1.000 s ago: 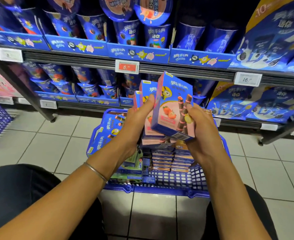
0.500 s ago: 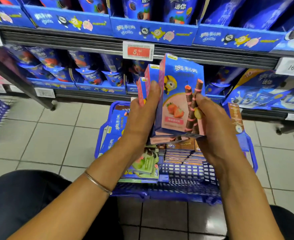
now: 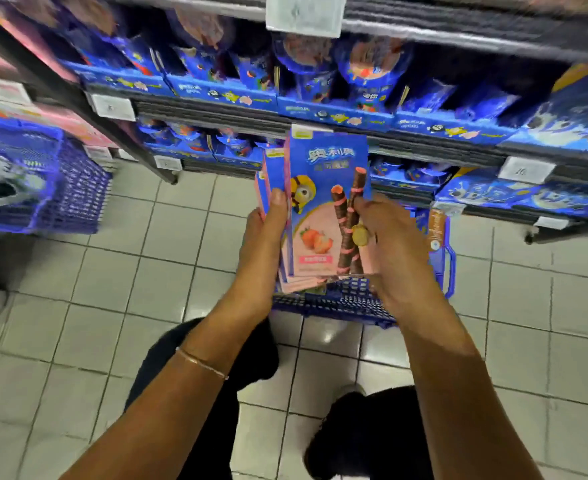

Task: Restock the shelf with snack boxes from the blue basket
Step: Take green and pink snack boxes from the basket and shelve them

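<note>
Clamping upright snack boxes (image 3: 323,202) between left hand (image 3: 263,244) and right hand (image 3: 394,252), above blue basket (image 3: 354,301); contents hidden.

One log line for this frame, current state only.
phase: carry | left hand: grips snack boxes | right hand: grips same stack | stack: upright, above blue basket | shelf: boxes not yet placed

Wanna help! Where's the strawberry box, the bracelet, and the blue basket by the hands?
strawberry box (image 3: 320,188): head view, front face.
bracelet (image 3: 200,362): head view, band on left wrist.
blue basket (image 3: 341,301): head view, near mesh wall.
</note>
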{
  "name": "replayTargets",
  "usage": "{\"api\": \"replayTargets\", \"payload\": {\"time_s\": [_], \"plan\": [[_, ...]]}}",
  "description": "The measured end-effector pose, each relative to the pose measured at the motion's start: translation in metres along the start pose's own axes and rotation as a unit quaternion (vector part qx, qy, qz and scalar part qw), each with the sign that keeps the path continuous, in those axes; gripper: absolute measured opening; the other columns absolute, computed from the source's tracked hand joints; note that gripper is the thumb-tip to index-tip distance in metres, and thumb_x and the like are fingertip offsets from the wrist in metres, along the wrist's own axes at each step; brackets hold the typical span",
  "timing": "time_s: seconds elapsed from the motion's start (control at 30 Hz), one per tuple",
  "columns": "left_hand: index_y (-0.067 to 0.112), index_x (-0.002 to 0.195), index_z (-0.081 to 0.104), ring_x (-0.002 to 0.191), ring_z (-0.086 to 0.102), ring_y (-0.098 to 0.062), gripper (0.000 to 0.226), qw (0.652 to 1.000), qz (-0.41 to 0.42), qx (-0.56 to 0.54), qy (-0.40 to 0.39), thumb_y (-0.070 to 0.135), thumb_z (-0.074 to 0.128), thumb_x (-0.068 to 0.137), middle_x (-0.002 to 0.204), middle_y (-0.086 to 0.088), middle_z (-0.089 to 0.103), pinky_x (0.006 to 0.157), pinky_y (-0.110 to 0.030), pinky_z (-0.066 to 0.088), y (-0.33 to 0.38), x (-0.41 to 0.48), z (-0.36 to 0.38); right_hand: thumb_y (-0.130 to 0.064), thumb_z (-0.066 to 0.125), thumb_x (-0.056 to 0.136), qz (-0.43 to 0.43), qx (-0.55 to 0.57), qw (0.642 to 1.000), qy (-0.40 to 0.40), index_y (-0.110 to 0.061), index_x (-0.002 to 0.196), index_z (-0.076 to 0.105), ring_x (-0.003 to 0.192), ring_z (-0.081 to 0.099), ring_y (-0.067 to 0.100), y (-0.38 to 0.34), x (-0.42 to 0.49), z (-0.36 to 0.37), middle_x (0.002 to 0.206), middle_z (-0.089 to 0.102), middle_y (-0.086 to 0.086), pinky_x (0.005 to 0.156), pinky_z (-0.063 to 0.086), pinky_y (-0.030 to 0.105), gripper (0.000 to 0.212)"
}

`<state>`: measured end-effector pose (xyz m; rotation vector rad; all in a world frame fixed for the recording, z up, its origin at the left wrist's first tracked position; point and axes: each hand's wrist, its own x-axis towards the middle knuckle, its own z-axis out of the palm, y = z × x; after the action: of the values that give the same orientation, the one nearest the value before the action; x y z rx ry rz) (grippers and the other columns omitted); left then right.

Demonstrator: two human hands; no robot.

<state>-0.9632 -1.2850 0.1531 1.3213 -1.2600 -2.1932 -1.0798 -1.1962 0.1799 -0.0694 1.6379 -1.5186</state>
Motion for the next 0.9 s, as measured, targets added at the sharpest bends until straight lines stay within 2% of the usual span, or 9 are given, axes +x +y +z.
{"api": "replayTargets", "payload": {"time_s": [0.07, 0.2, 0.33, 0.47, 0.53, 0.6, 0.7, 0.83, 0.9], "plan": [[0.007, 0.147, 0.057, 0.135, 0.060, -0.043, 0.084, 1.000, 0.013, -0.003, -0.009, 0.068, 0.054, 0.090, 0.144, -0.021, 0.064, 0.118, -0.064, 0.040, 0.043, -0.040, 0.009, -0.037, 0.061, 0.077, -0.009, -0.019, 1.000, -0.007, -0.031, 0.074, 0.073, 0.078, 0.067, 0.018, -0.050, -0.040, 0.005, 0.077, 0.071, -0.007, 0.077, 0.052, 0.038, 0.015], [0.008, 0.146, 0.059, 0.136, 0.059, -0.044, 0.070, 0.998, 0.044, -0.008, -0.033, 0.061, 0.047, 0.101, 0.144, -0.022, 0.065, 0.119, -0.065, 0.039, 0.132, -0.123, 0.030, -0.038, 0.060, 0.078, -0.021, -0.044, 0.998, -0.039, -0.026, 0.085, 0.073, 0.076, 0.069, 0.020, -0.153, -0.122, 0.013, 0.085, 0.073, 0.000, 0.064, 0.052, 0.032, 0.019], [0.011, 0.145, 0.061, 0.133, 0.062, -0.043, 0.078, 0.995, 0.082, -0.042, -0.040, 0.068, 0.061, 0.092, 0.142, -0.020, 0.066, 0.116, -0.067, 0.041, 0.208, -0.190, 0.040, -0.031, 0.059, 0.082, -0.049, -0.010, 0.995, -0.081, -0.028, 0.082, 0.074, 0.069, 0.066, 0.019, -0.238, -0.196, 0.027, 0.081, 0.070, 0.002, 0.055, 0.056, 0.031, 0.016], [0.011, 0.142, 0.063, 0.128, 0.065, -0.041, 0.085, 0.991, 0.112, -0.071, -0.027, 0.069, 0.075, 0.081, 0.138, -0.018, 0.069, 0.116, -0.067, 0.041, 0.262, -0.236, 0.038, -0.014, 0.058, 0.097, -0.076, 0.011, 0.995, -0.066, -0.016, 0.091, 0.071, 0.075, 0.063, 0.023, -0.288, -0.248, 0.053, 0.086, 0.070, 0.006, 0.061, 0.054, 0.027, 0.014], [0.011, 0.139, 0.066, 0.117, 0.069, -0.038, 0.099, 0.987, 0.133, -0.085, -0.021, 0.075, 0.084, 0.065, 0.129, -0.017, 0.072, 0.114, -0.069, 0.043, 0.290, -0.253, 0.034, -0.014, 0.056, 0.099, -0.095, -0.017, 0.993, -0.070, -0.011, 0.099, 0.071, 0.076, 0.065, 0.021, -0.308, -0.267, 0.066, 0.088, 0.072, 0.005, 0.068, 0.057, 0.036, 0.015], [0.013, 0.134, 0.069, 0.108, 0.074, -0.035, 0.096, 0.982, 0.170, -0.081, -0.023, 0.075, 0.085, 0.063, 0.123, -0.017, 0.074, 0.105, -0.062, 0.052, 0.323, -0.260, 0.029, -0.013, 0.056, 0.100, -0.133, -0.031, 0.986, -0.093, -0.001, 0.110, 0.067, 0.077, 0.067, 0.020, -0.334, -0.275, 0.083, 0.087, 0.072, 0.005, 0.079, 0.059, 0.047, 0.020], [0.010, 0.128, 0.072, 0.098, 0.077, -0.030, 0.069, 0.968, 0.241, -0.068, -0.012, 0.063, 0.073, 0.083, 0.121, -0.018, 0.077, 0.087, -0.044, 0.060, 0.374, -0.265, 0.021, -0.011, 0.055, 0.100, -0.190, -0.023, 0.973, -0.131, 0.015, 0.115, 0.053, 0.065, 0.066, 0.010, -0.372, -0.281, 0.108, 0.079, 0.070, 0.003, 0.058, 0.056, 0.022, 0.030], [0.006, 0.140, 0.064, 0.127, 0.064, -0.047, 0.076, 0.949, 0.302, -0.092, -0.027, 0.060, 0.069, 0.086, 0.138, -0.027, 0.067, 0.111, -0.065, 0.047, 0.439, -0.265, 0.013, -0.020, 0.060, 0.098, -0.275, -0.029, 0.951, -0.141, 0.009, 0.109, 0.056, 0.072, 0.062, 0.017, -0.422, -0.287, 0.144, 0.085, 0.066, 0.008, 0.066, 0.048, 0.028, 0.031], [0.012, 0.137, 0.069, 0.123, 0.067, -0.046, 0.073, 0.938, 0.328, -0.097, -0.052, 0.063, 0.071, 0.084, 0.132, -0.024, 0.071, 0.107, -0.067, 0.050, 0.468, -0.264, 0.008, -0.021, 0.062, 0.097, -0.306, -0.031, 0.941, -0.141, 0.005, 0.107, 0.061, 0.075, 0.064, 0.020, -0.444, -0.291, 0.161, 0.083, 0.069, 0.007, 0.074, 0.048, 0.035, 0.028]]}}
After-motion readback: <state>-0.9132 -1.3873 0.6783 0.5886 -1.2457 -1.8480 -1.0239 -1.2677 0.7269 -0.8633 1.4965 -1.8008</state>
